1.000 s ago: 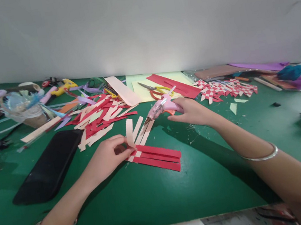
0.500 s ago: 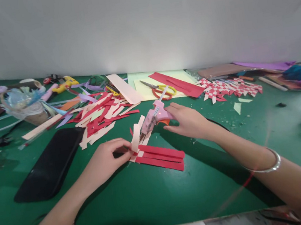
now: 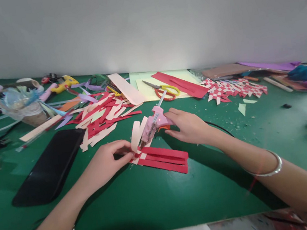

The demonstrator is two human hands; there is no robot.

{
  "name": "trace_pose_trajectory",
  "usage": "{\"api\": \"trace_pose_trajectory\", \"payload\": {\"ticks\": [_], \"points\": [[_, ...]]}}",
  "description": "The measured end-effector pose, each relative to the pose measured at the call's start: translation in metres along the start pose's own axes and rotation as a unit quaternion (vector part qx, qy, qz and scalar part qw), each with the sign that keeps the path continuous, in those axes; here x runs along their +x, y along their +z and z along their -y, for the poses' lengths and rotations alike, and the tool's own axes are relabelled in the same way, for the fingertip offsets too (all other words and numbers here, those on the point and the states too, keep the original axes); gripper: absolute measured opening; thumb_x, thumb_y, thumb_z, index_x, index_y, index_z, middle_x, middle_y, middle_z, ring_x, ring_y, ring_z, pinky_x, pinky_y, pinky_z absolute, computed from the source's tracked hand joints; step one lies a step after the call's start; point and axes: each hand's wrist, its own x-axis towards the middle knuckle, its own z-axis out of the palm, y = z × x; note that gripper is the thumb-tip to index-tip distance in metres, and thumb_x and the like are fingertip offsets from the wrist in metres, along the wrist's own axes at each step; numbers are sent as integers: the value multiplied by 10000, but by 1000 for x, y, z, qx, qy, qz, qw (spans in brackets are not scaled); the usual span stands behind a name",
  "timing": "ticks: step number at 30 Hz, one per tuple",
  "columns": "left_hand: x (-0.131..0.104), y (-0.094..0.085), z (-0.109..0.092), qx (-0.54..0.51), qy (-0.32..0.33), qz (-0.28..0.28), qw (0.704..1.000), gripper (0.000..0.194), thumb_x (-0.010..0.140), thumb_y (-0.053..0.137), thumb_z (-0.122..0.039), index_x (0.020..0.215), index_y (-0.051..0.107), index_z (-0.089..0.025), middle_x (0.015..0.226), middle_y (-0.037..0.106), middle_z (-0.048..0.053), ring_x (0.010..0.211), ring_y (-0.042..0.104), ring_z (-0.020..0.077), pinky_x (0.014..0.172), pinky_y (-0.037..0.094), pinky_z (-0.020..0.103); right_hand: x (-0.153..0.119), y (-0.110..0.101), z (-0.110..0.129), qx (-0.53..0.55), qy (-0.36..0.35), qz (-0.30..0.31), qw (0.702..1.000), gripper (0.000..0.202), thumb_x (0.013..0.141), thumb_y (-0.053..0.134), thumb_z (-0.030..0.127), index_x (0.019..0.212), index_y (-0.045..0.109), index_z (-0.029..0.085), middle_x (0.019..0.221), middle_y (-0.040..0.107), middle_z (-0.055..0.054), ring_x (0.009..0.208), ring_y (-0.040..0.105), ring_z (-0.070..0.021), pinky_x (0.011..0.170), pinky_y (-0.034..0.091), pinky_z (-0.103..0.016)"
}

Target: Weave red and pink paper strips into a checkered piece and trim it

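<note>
My right hand [image 3: 186, 125] grips a pink hot glue gun [image 3: 154, 122], with a glue stick poking out of its back end. The gun's nozzle points down at the woven end of some red paper strips [image 3: 166, 155], apparently touching or just above it. My left hand [image 3: 116, 156] pinches that woven end between thumb and fingers. From there a pale pink paper strip [image 3: 135, 135] curls upward beside the nozzle. The red strips lie side by side on the table and reach to the right. The exact glue spot is too small to make out.
A black phone [image 3: 49, 166] lies left of my left hand. Behind are a heap of cut strips [image 3: 104, 117], scissors [image 3: 164, 90] on pale yellow paper, and checkered woven pieces [image 3: 233, 88]. Farther left stand a wrapped pot [image 3: 29, 111] and a yellow glue gun [image 3: 65, 84].
The glue gun has moved slightly left and down, bringing its nozzle to the woven end. The pale pink strip now bends back to the left. My left hand keeps its pinch.
</note>
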Motion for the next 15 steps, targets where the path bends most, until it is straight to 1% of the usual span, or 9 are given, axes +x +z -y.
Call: {"api": "trace_pose_trajectory", "payload": {"ticks": [7,15], "points": [[2,-1,1,-3,-5,0,1000,185,784,546,-387,770,627,-221,820,694,2,752,645,176,687,482,261,0,0,0,11,4,14,1000,190,863,453,278,1005,491,158,998,542,-85,847,538,-196,677,403,-292],[0,0,-1,-7,-15,3,1000,187,777,547,-390,775,613,-215,817,690,12,761,646,187,679,490,264,0,-1,-6,15,15,16,1000,143,876,438,245,973,493,155,983,538,-88,813,534,-187,671,398,-289]]}}
